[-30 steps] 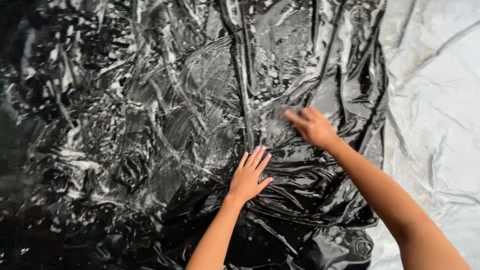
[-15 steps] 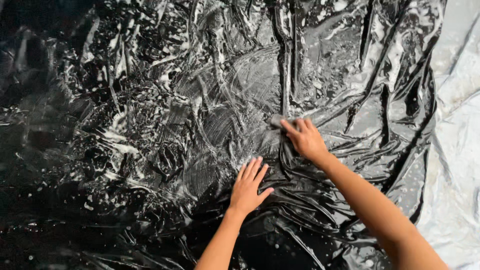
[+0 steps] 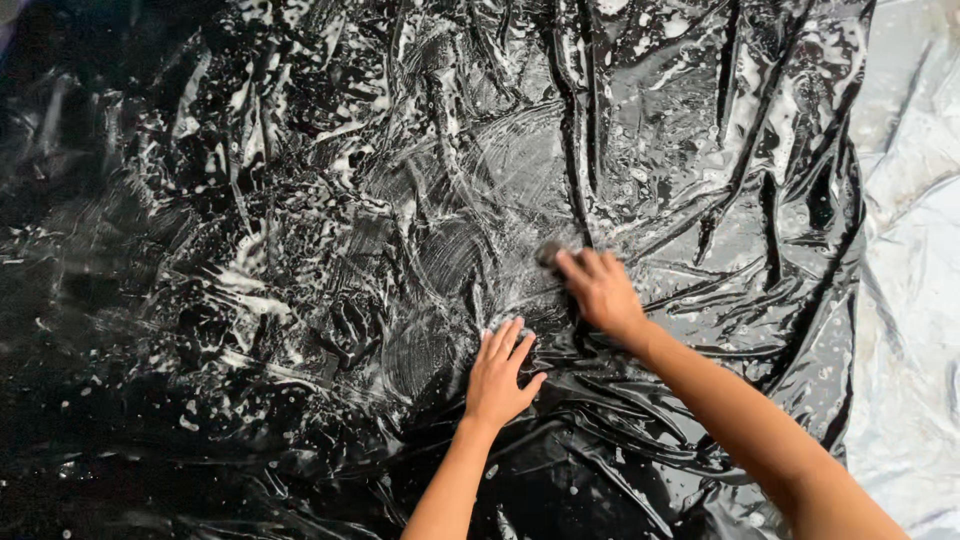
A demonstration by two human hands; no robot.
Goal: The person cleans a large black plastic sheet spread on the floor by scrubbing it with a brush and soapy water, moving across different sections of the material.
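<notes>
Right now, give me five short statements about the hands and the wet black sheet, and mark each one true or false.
1. The left hand lies flat, palm down, on the black plastic sheet. True.
2. The right hand is lifted clear of the sheet. False: it presses down on the sheet, with a small dark pad or sponge showing at its fingertips.
3. The black sheet is dry and smooth. False: it is crumpled and streaked with white suds.
4. A pale grey sheet lies along the right edge of the black one. True.
5. The two hands overlap. False: they lie apart, the right one farther from the person.
</notes>
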